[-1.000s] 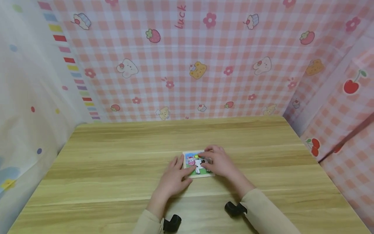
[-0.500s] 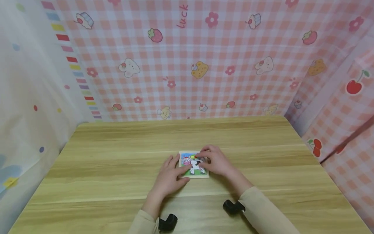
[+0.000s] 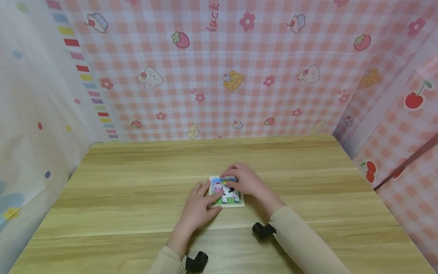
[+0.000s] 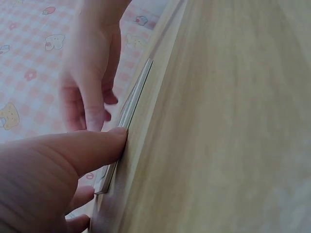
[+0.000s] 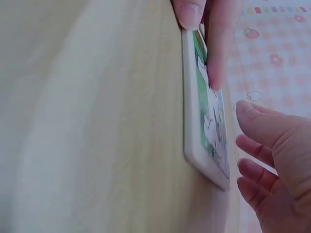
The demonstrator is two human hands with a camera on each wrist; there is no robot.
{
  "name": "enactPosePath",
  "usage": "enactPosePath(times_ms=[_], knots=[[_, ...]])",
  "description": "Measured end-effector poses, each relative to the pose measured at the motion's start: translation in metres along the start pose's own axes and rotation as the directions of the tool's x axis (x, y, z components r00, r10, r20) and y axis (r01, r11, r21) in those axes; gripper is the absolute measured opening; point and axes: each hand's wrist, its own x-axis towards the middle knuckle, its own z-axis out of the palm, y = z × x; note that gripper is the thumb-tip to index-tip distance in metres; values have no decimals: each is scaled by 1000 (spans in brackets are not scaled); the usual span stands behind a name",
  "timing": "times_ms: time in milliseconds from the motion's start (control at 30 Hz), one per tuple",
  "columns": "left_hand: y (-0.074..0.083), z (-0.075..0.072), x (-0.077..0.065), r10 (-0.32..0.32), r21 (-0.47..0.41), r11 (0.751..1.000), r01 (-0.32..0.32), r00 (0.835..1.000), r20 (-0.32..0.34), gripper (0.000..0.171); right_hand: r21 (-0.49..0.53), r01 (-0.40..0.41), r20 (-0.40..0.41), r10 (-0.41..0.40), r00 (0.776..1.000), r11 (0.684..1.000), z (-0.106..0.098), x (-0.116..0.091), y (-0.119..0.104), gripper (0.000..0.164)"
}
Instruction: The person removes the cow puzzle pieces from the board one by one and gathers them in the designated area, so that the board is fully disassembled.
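A small square picture puzzle [image 3: 230,196] with a cow on green grass under blue sky lies flat on the table. My left hand [image 3: 198,209] holds its near left corner: the thumb is against the near edge, the index finger lies on the picture and other fingers are by the left edge. The right hand [image 3: 244,179] is over the far right part, partly covering the sky. In the right wrist view that hand [image 5: 277,160] has its thumb and bent fingers apart, with nothing seen between them. The board's pale edge [image 4: 141,87] shows from the side in the left wrist view.
The wood-grain table [image 3: 137,179] extends around the puzzle on every side. A pink checked cloth [image 3: 212,76] hangs behind it, with more cloth at both sides. Black wrist cameras [image 3: 196,262] sit at the beige sleeves.
The puzzle and left hand first shifted slightly left, then stayed put. My right hand has moved left and away from me, from the puzzle's right side to over its far edge.
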Motion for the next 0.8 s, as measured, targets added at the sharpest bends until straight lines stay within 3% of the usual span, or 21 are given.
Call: enactPosePath(times_ms=[200, 567, 667, 800], knots=[[0, 4, 0, 10, 6, 1000, -9, 999, -35, 43, -28, 3, 66, -1, 998, 1000, 3, 12, -4, 27], [4, 5, 0, -39, -3, 999, 39, 999, -12, 43, -4, -17, 107, 18, 994, 1000, 6, 21, -10, 24], [4, 5, 0, -42, -4, 999, 42, 999, -10, 43, -18, 9, 115, -6, 993, 1000, 6, 23, -10, 24], [4, 5, 0, -42, -5, 999, 42, 999, -13, 43, -55, 112, 126, -104, 987, 992, 5, 27, -6, 24]])
